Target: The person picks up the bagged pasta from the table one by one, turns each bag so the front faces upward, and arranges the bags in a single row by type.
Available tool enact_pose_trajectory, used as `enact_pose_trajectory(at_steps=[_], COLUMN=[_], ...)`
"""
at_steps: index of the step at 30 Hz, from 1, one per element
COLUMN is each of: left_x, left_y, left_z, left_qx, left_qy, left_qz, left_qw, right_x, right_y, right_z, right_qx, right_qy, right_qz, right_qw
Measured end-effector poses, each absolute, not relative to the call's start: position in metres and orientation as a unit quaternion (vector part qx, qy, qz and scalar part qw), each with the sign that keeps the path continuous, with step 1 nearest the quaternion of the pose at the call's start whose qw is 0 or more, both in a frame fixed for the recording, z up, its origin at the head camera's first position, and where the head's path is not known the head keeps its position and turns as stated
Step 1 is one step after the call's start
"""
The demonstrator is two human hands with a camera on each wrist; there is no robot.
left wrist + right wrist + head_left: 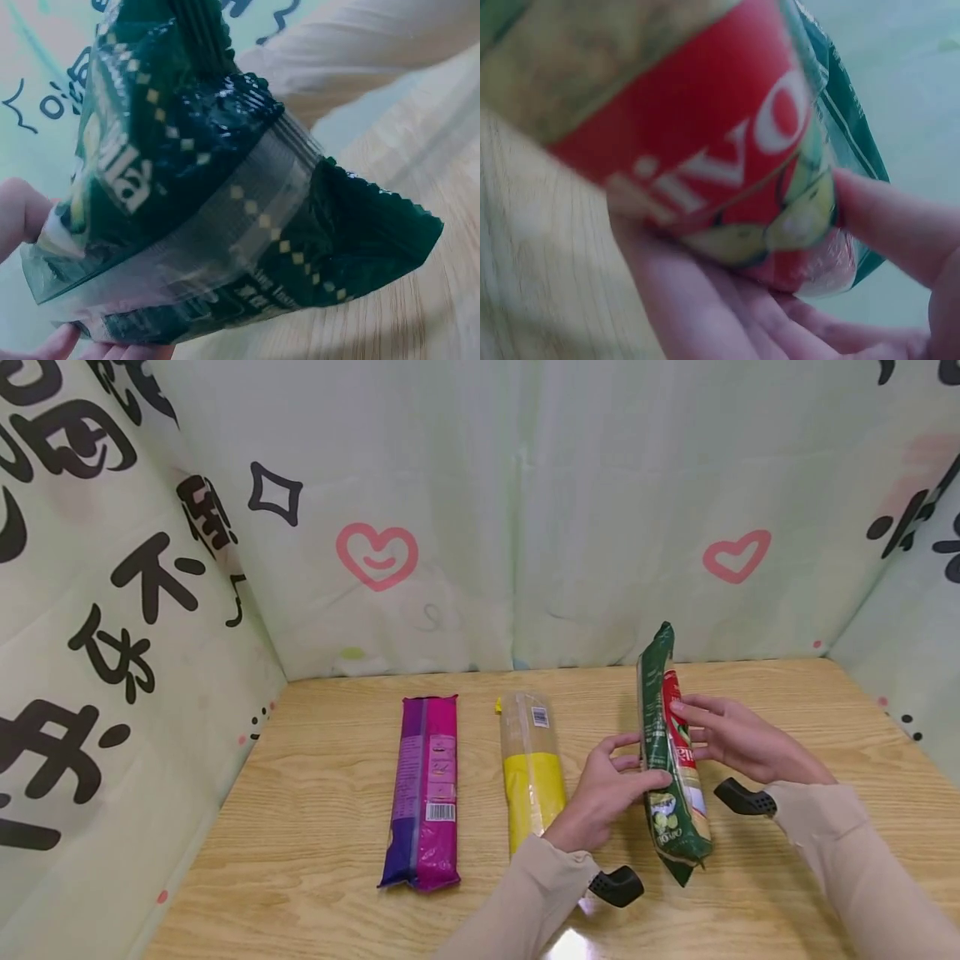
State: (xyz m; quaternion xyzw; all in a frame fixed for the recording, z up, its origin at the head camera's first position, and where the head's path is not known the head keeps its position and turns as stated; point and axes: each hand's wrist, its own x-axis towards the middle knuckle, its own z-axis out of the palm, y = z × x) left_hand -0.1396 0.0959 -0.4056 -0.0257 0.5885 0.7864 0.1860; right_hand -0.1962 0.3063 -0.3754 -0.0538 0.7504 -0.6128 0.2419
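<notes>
Both hands hold a long green and red packet (658, 739) on its narrow side, its length running away from me at the right of the table. On its left my left hand (600, 789) grips it, thumb across the green face. My right hand (750, 743) holds the red-labelled side, with the thumb and fingers around it in the right wrist view. White lettering and a vegetable picture mark the red label (697, 112). In the left wrist view the crimped green end (382, 232) juts towards the camera.
A yellow and clear packet (534, 781) lies left of my left hand, partly behind it. Farther left a purple and pink packet (423, 785) lies flat. Printed curtains (465, 527) stand behind the wooden table (315, 827) and at both sides.
</notes>
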Motion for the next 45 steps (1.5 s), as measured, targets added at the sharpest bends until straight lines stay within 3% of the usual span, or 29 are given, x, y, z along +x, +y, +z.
enact_pose_trajectory(at_steps=[6,13,23,36,45], left_x=[-0.14,-0.148,-0.136,-0.131,-0.136], left_y=[0.093,0.086,0.092,0.097,0.099], left_z=[-0.409,-0.396,-0.388,-0.388,-0.39], left_qx=[0.011,0.076,0.049,0.018,0.004], left_qy=[0.593,0.64,0.715,0.735,0.689], left_qz=[0.775,0.734,0.676,0.66,0.706], left_qw=[0.218,0.216,0.171,0.151,0.164], right_x=[-0.192,-0.195,-0.184,-0.187,-0.187], right_y=[0.307,0.307,0.296,0.278,0.276], right_z=[-0.372,-0.356,-0.346,-0.346,-0.341], right_qx=[-0.018,-0.018,-0.007,0.005,-0.009], right_qy=[0.751,0.777,0.822,0.859,0.875], right_qz=[-0.612,-0.593,-0.544,-0.492,-0.464], right_qw=[0.245,0.212,0.169,0.144,0.137])
